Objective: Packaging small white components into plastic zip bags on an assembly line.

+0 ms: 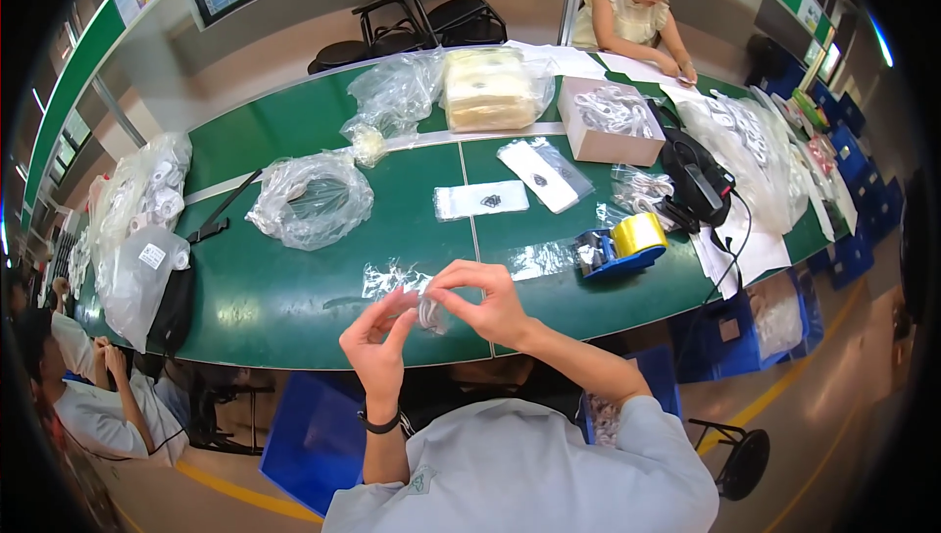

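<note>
Above the near edge of the green table (343,337), a small see-through plastic bag (432,317) with a coiled white cable inside is between my two hands. My right hand (487,305) pinches its upper part between thumb and fingers. The fingers of my left hand (377,339) are drawn together at the bag's left side, and its edge is hard to make out there. Just behind my hands lie several shiny see-through bags (392,278) flat on the table. A blue tape dispenser with a yellow roll (637,237) stands to the right.
White printed packets (481,201) lie mid-table, and a plastic-wrapped ring-shaped bundle (312,202) is left of them. A box of white cables (614,121) stands at the back right, beside a black device (694,168). Blue bins (312,432) flank me. A co-worker (627,13) sits across.
</note>
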